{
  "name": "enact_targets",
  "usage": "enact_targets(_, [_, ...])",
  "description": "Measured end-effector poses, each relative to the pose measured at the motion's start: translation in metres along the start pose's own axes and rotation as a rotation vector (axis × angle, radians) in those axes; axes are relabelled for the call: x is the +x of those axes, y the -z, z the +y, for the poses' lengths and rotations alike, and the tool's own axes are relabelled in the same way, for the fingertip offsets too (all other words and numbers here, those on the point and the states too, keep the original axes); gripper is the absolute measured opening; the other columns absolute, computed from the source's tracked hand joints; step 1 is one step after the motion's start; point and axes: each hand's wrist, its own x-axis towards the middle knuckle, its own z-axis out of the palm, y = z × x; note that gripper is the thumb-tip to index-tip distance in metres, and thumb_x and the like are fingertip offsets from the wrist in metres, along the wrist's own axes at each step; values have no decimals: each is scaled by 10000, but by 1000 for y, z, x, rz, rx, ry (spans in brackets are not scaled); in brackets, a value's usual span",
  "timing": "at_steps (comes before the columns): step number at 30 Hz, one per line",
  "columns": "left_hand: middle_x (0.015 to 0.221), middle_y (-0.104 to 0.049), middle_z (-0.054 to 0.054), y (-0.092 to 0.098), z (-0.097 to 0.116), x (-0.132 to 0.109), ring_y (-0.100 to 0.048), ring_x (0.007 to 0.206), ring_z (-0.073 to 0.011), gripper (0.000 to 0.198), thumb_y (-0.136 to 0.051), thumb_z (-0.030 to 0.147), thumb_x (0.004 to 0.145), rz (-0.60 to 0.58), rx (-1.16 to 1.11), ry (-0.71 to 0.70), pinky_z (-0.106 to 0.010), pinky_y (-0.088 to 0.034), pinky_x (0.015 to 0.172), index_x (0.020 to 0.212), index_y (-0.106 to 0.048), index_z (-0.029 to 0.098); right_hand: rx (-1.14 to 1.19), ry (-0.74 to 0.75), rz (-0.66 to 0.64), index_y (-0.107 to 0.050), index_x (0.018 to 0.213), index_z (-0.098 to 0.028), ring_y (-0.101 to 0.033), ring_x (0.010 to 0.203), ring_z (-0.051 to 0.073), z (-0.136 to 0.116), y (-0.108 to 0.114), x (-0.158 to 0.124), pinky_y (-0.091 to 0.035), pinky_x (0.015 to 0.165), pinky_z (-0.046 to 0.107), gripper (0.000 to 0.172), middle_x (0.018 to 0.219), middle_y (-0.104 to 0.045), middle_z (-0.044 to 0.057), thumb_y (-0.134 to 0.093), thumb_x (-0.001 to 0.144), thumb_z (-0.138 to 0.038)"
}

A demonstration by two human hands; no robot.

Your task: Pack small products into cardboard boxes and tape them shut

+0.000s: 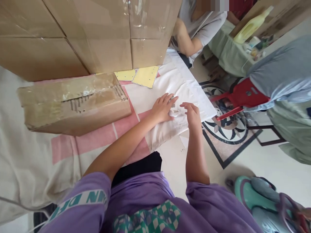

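Observation:
On the cloth-covered table, my left hand lies with its fingers spread beside a small whitish object. Its fingertips and thumb are at the edge of that object, which is too small to make out fully. To the right, my right hand is held a little apart from the object, its fingers loosely extended toward it and nothing visible in them. Two yellow dotted sheets with scalloped edges lie farther back, overlapping.
A taped cardboard box lies at the left, and large stacked cartons stand behind. One person is at the table's far corner. Another sits on a red chair at the right. A green child's seat stands at the lower right.

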Motion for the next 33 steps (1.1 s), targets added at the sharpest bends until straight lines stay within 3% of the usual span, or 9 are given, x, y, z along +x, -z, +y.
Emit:
enact_targets(3, [1721,-305,-121,-6,-3,-2,-240,1593,-348,1096,-836,448,777,30,-39,9,-468,-373,1208,1669,-236,240,27,-123,-99,-752,739,-241,-621,1230,281,5,1,9,-526,1011,409,246,1289,-726,44,-546,806,-358])
enact_targets(6, [1723,-303,-110,-6,-3,-5,-241,1590,-351,1079,-826,443,790,29,-40,-8,-475,-390,1196,1672,-233,252,93,-154,-147,-760,731,-223,-655,1152,260,4,1,11,-545,917,377,250,1233,-745,59,-567,800,-366])
enact_targets(12, [1711,-316,-95,-5,-4,-5,-279,1562,-345,1075,-829,431,798,49,-24,-13,-478,-396,1187,1672,-225,265,3,-210,-234,-761,756,-181,-653,957,223,-8,-6,19,-485,757,315,220,929,-769,64,-658,770,-375])
enact_targets(18, [1725,-231,-155,-7,-3,-3,-315,1535,-359,1119,-850,431,779,69,-41,9,-477,-409,1155,1677,-202,268,-63,-261,-322,-597,522,-204,-512,656,144,-23,-15,22,-386,630,303,282,590,-597,11,-768,681,-362])
enact_targets(26, [1667,-358,-140,-7,-2,-3,-366,1497,-370,1103,-852,465,780,106,-31,24,-474,-445,1125,1677,-236,285,7,-294,-148,-686,702,-192,-626,819,206,-28,-12,15,-496,800,371,250,761,-676,52,-854,708,-377])
enact_targets(30, [1667,-343,-133,-6,-2,-4,-351,1499,-361,1101,-839,457,787,100,-43,10,-469,-433,1138,1681,-225,273,-40,-301,-163,-736,810,-183,-656,989,233,-32,-3,10,-520,867,390,188,949,-734,80,-828,729,-325])
enact_targets(33, [1665,-343,-132,-6,-2,-4,-338,1508,-353,1091,-832,466,788,98,-44,9,-463,-423,1145,1678,-233,267,-106,-374,-162,-743,788,-176,-657,1012,246,-28,-1,4,-525,866,400,148,993,-756,106,-804,738,-302])
